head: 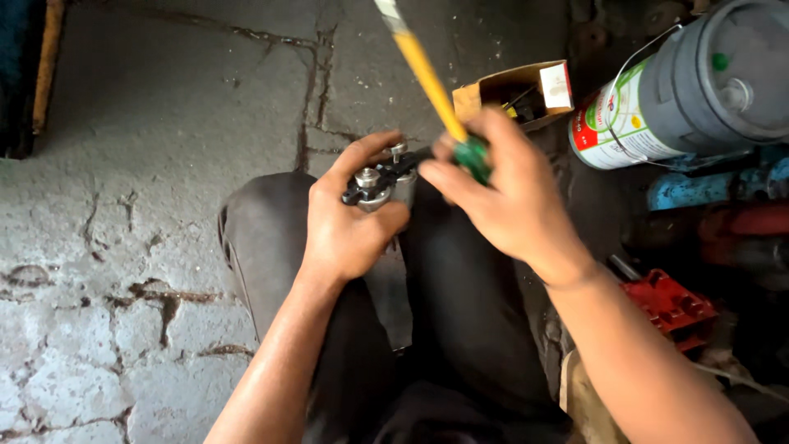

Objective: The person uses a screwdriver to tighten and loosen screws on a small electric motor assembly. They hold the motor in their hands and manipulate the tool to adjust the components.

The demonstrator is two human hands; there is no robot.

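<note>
**Both hands busy over the knees**

Wide shot first: cracked concrete floor (148, 123) fills the left side, grey and stained, seams running through it. The person sits low, dark trousers (460, 312) covering both knees in the middle of the view. Up at the right, a big grey drum (699, 82) lies on its side, wire handle looped over it, a red, white and green label round its lower end. Below it, a blue pipe (699, 189), and lower still a red plastic tray (670, 304) near the right forearm. Just behind the hands sits an open cardboard box (518, 90), small dark bits inside, too small to make out.

Now the hands. The left hand (345, 226) is wrapped tight round a small metal part (380, 182), held above the left knee: black bracket on top, two silver studs sticking up, thumb hooked under, fingers curled over the far side. The right hand (493, 197) is closed round the green handle of a screwdriver (427, 78), whose yellow shaft slants up and away to the top edge, blurred. Handle and part are just beside each other; I can't tell whether they touch. Fingertips of both hands nearly meet there.
</note>
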